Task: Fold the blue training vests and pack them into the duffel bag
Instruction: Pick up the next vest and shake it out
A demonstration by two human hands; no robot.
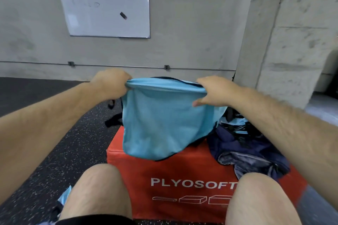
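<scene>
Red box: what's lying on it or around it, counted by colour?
Light blue: 2 (vest held up over the box; cloth on the floor)
Dark navy: 1 (cloth heap on the box; its pieces cannot be counted)
Black: 1 (strapped item, mostly hidden behind the vest)
Total: 4
</scene>
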